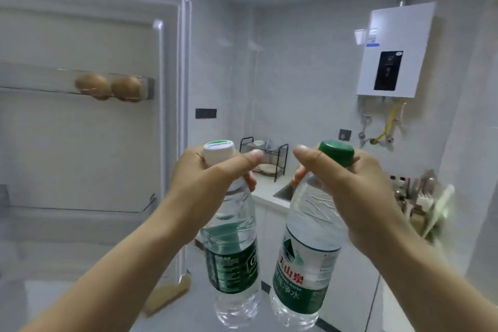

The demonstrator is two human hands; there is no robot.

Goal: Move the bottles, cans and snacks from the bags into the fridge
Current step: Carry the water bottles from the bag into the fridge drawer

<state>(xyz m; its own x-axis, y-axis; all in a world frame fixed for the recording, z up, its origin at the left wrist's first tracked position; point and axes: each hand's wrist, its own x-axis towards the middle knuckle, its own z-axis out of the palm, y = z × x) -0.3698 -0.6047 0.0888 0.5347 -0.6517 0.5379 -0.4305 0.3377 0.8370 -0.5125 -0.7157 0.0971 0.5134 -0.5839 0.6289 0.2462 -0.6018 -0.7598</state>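
Note:
My left hand grips the neck of a clear water bottle with a white cap and a dark green label. My right hand grips the neck of a second clear water bottle with a green cap and a green and white label. Both bottles hang upright side by side in mid-air, close together. The open fridge door fills the left of the view, and its lower door shelf lies left of the bottles. No bags show.
Two brown eggs sit in the upper door shelf. Behind the bottles are a counter with a sink and a black dish rack. A white water heater hangs on the right wall. Utensils stand at the right.

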